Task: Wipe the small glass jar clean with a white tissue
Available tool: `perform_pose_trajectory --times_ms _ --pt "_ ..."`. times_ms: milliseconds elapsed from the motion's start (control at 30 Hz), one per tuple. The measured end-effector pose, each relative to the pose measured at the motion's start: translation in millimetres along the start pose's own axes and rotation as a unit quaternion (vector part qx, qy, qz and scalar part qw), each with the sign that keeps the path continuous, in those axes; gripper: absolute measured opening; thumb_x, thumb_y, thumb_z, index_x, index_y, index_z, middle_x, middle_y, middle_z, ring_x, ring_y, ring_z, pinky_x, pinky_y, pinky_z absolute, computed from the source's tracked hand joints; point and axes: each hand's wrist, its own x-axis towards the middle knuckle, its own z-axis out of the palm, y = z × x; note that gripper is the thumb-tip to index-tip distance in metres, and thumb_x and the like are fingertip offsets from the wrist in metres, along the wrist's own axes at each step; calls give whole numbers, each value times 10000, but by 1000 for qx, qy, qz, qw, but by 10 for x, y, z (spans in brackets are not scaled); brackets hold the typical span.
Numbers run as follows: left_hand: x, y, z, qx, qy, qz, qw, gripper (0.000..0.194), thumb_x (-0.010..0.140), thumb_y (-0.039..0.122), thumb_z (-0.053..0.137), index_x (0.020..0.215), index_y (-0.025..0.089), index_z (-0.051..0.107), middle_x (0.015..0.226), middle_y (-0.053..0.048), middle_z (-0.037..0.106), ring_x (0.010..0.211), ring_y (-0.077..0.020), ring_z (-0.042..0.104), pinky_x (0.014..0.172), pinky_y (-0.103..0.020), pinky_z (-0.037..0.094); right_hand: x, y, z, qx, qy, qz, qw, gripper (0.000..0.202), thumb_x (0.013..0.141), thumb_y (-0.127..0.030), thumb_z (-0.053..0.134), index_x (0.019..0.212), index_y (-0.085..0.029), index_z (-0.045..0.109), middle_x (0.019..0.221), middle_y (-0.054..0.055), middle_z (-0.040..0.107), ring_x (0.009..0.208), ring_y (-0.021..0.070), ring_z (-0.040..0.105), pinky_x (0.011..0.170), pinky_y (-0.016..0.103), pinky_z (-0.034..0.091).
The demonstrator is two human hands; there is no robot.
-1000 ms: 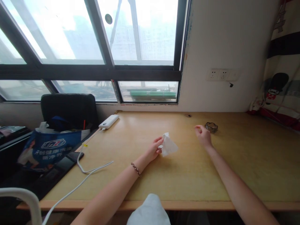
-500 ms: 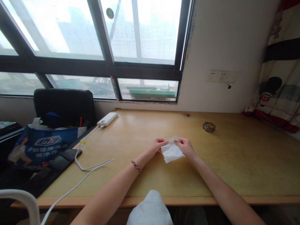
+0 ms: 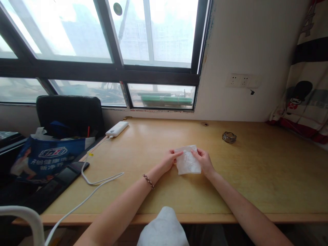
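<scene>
A white paper tissue [image 3: 189,163], roughly square and a little creased, is stretched between my two hands above the wooden table [image 3: 143,136]. My left hand [image 3: 170,160] pinches its left edge, thumb on top and fingers behind. On the right edge, my right hand [image 3: 204,162] grips it the same way, with the thumb pointing inward. The fingers behind the tissue are partly hidden. A braided bracelet [image 3: 148,181] circles my left wrist.
A glass ashtray-like ring [image 3: 229,137] sits on the table at the back right. A white power bank [image 3: 117,129] with a white cable [image 3: 102,182] lies on the left side. Beyond the left edge are a blue bag [image 3: 51,157] and a black chair [image 3: 70,109].
The tissue has been spread flatter and wider between my hands and turned straighter. My right hand has shifted slightly down its edge. Both hands keep hold of it.
</scene>
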Motion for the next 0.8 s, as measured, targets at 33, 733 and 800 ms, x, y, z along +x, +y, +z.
perform_pose_trajectory --times_ms 33,733,800 --pt "-7 -3 3 -1 -7 -4 1000 308 593 316 684 777 78 624 711 -90 639 567 -125 569 516 -210 422 3 8 -6 -3 -3 0 1000 325 674 -421 581 823 -134 610 763 52 628 645 172 556 570 263 428" --pt "-8 -39 -17 53 -12 -3 998 340 549 356 703 755 94 640 651 -48 632 487 -91 523 437 -179 362 135 55 -190 -71 129 -68 987 321 713 -462 519 681 -147 574 552 -10 506 468 88 403 422 191 311" --pt "-3 -41 -25 53 3 15 998 341 562 363 693 774 101 641 678 -46 638 501 -94 532 448 -182 376 142 29 -203 -40 101 -22 994 339 699 -482 526 684 -148 582 518 -14 502 430 86 398 402 196 313"
